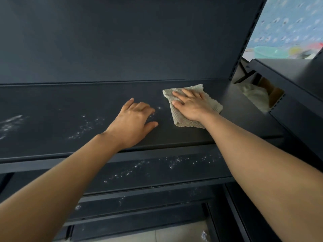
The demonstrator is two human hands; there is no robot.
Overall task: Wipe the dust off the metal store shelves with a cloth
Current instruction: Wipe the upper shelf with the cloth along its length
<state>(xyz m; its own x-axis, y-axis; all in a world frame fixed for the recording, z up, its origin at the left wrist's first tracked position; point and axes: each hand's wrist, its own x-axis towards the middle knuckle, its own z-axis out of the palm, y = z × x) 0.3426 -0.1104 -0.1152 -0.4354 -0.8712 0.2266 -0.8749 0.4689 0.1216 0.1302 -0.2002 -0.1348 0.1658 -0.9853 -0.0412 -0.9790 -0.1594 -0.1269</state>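
A dark metal shelf (52,105) runs across the view at chest height. On its right part lies a folded beige ribbed cloth (178,117). My right hand (190,105) presses flat on the cloth with straight fingers pointing left. My left hand (134,119) rests on the bare shelf just left of the cloth, fingers spread and slightly bent, holding nothing. White dust specks (87,126) lie on the shelf left of my left hand, with a smear (10,123) at the far left.
A lower shelf (192,170) below also carries white dust (174,161). More shelves step down under it. The dark back panel (122,41) rises behind. A slotted upright (244,49) and a neighbouring shelf unit (288,70) stand at the right.
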